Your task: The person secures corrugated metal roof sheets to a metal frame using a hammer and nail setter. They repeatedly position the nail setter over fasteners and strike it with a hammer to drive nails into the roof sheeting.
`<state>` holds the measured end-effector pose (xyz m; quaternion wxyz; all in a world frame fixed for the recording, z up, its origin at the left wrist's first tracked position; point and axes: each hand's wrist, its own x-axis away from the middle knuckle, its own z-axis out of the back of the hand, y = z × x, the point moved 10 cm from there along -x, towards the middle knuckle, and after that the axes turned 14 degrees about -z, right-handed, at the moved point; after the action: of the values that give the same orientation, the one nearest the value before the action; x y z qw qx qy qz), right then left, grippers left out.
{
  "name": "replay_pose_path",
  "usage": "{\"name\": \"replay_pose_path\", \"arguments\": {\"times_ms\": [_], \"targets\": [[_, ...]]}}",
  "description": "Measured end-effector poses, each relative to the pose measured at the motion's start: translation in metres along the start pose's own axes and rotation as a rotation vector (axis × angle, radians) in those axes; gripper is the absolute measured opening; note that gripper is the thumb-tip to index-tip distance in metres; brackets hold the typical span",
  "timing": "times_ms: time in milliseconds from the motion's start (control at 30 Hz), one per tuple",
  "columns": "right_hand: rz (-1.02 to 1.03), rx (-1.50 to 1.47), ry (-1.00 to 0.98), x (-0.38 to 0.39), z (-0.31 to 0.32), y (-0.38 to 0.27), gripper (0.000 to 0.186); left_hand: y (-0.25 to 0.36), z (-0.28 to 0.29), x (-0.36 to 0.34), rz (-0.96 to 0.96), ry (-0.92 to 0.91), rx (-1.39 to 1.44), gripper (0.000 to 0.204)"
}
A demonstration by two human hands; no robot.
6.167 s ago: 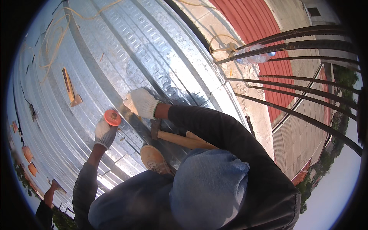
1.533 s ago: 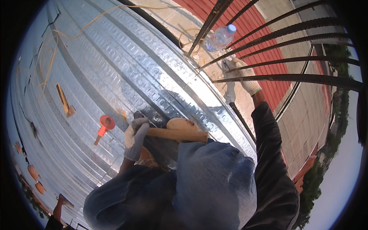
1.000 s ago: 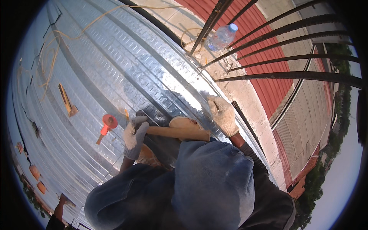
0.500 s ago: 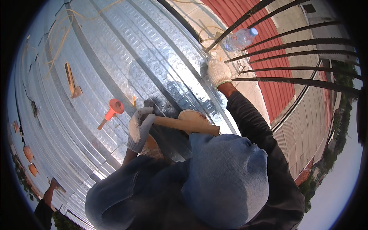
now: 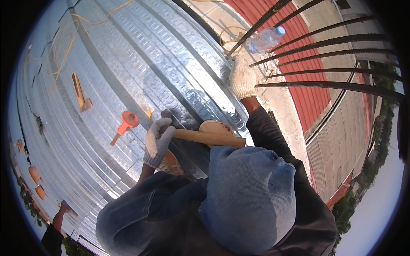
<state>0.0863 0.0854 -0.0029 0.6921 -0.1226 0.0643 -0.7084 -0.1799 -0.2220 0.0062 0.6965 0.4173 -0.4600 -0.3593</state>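
Observation:
My left hand (image 5: 156,143), in a pale knit glove, is closed on a hammer (image 5: 209,137), near its dark head; its wooden handle crosses above my knee by my shoe. My right hand (image 5: 242,77), in a cream glove, reaches to the metal deck's edge beside the rebar (image 5: 324,85) and pale concrete ledge (image 5: 282,123); its fingertips are hard to make out. An orange-guarded chisel (image 5: 127,123) lies on the ribbed deck (image 5: 111,85) left of my left hand. Farther left lies a wooden-handled tool with a metal head (image 5: 81,96). A yellow scrap sits above the hammer.
Several rebars fan out rightward over a red corrugated roof (image 5: 305,106). A plastic water bottle (image 5: 265,40) stands among them. Yellow wire (image 5: 64,51) lies loosely across the deck. At the lower left edge is another person's limb (image 5: 57,219); orange objects (image 5: 35,174) lie above it.
The chisel, held in my left hand earlier, lies on the deck; that hand now grips the hammer. My right hand has moved forward along the deck edge from a second ago, toward the rebar bases.

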Motion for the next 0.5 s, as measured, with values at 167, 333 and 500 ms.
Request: {"name": "replay_pose_path", "arguments": {"times_ms": [167,333,500], "targets": [[0.043,-0.27,-0.1,0.059,0.061,0.039,0.019,-0.018,0.008,0.002,-0.007,0.01,-0.007,0.037],[-0.473,-0.48,-0.26,0.072,0.048,0.209,0.022,-0.015,0.004,-0.006,-0.036,-0.173,-0.052,0.035],[-0.344,-0.684,0.016,0.024,0.085,0.214,0.045,0.056,0.03,-0.021,-0.148,-0.498,-0.408,0.035]]}}
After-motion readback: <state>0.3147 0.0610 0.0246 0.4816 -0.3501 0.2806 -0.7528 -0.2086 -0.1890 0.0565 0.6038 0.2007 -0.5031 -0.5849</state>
